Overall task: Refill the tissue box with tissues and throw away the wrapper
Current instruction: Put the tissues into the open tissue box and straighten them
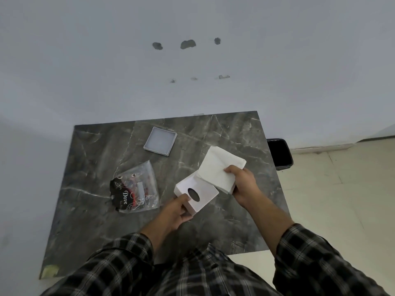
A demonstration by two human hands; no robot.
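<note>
"Dove" in white script, on black-and-clear wrapper [134, 191]

A dark marbled counter [96, 159] stands against a pale wall [106, 60]. The wall is pocked with three dark holes [188, 44] and smaller chips [224, 77] below them. A scrap of yellowish tape [50, 271] clings to the counter's near left corner. Cream floor tiles [342, 189] spread to the right.

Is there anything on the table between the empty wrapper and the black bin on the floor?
Yes. The tissue box, held by the left hand, and the tissue stack in the right hand lie between the wrapper and the bin.
</note>
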